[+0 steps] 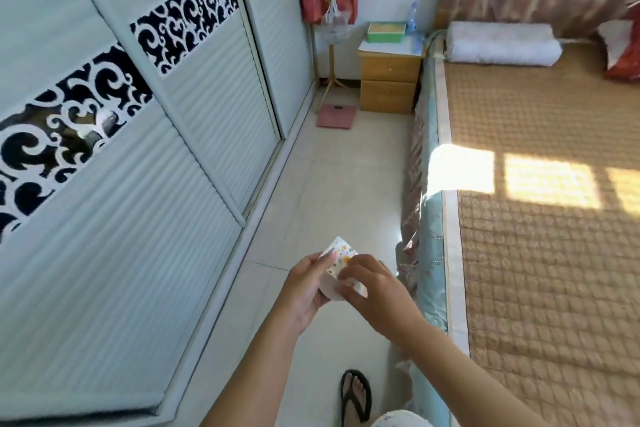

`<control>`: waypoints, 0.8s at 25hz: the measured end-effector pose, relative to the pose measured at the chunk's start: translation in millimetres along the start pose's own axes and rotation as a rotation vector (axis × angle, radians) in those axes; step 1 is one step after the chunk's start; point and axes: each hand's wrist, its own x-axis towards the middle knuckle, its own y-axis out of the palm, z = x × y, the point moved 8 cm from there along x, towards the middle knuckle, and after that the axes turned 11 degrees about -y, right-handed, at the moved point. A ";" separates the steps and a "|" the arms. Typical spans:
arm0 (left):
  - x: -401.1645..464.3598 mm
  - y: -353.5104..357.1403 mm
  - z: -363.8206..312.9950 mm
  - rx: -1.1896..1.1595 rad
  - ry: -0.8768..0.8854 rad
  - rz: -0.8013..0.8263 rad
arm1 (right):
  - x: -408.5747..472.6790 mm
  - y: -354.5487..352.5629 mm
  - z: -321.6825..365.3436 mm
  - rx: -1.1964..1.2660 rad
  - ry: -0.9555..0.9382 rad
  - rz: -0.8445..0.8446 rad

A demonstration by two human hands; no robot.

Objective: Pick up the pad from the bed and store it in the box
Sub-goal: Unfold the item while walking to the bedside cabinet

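Note:
The pad [341, 257] is a small white folded packet with coloured dots. I hold it over the floor, left of the bed [540, 211]. My left hand [306, 284] grips its left side from below. My right hand [372, 282] pinches its right edge, fingers over the top, hiding part of the pad. The green box [386, 32] stands on the wooden nightstand [389, 80] far ahead, at the head of the bed.
White sliding wardrobe doors [138, 184] line the left side of a narrow tiled aisle. A pink scale [336, 116] lies on the floor before a coat stand [331, 45]. A rolled white pillow [502, 43] lies at the bed's head. My sandalled foot [355, 395] is below.

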 end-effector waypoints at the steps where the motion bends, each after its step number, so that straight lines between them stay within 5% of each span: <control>1: 13.1 0.6 -17.9 0.027 0.018 -0.027 | 18.2 -3.1 -8.2 0.025 -0.001 0.031; 8: 89.3 7.6 -106.0 0.188 -0.001 -0.052 | 122.1 -48.6 -84.9 0.131 0.245 -0.052; 11: 128.1 16.0 -143.7 0.254 0.018 -0.013 | 166.3 -48.5 -119.8 0.375 0.439 -0.029; 20: 276.3 21.4 -293.5 0.436 0.085 0.016 | 341.3 -74.0 -187.8 0.482 0.527 -0.236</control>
